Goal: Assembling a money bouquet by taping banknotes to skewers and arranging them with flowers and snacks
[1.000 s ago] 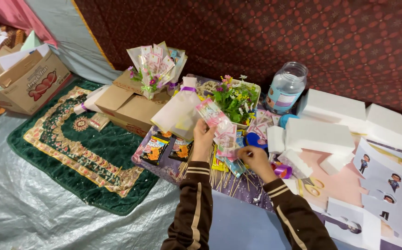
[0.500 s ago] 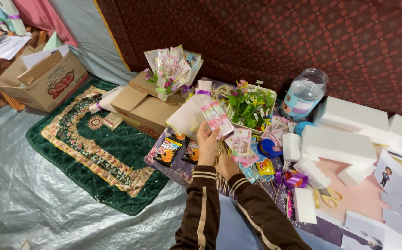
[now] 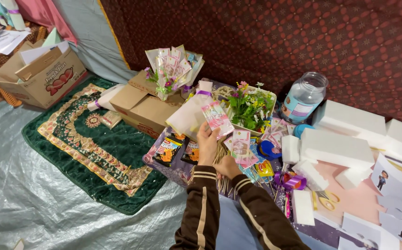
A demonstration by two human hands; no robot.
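Note:
My left hand (image 3: 207,144) is raised over the low table and grips a pink banknote-like slip in clear wrap (image 3: 217,118) by its lower end. My right hand (image 3: 228,166) sits just right of it, fingers closed at the bottom of a second wrapped pink slip (image 3: 241,146), over a bundle of thin wooden skewers (image 3: 220,155). A white wrapping cone with a purple band (image 3: 189,115) lies behind the left hand. Both sleeves are brown with tan stripes.
On a cardboard box (image 3: 141,104) stands a bouquet of wrapped slips (image 3: 173,69). Nearby are a flower basket (image 3: 251,106), a plastic jar (image 3: 303,96), white foam blocks (image 3: 337,147), snack packets (image 3: 166,151), purple ribbon (image 3: 293,181) and a green rug (image 3: 94,148).
My right hand has moved left from the pile of small things to sit beside my left hand. The left hand keeps the pink slip raised. The view has shifted a little.

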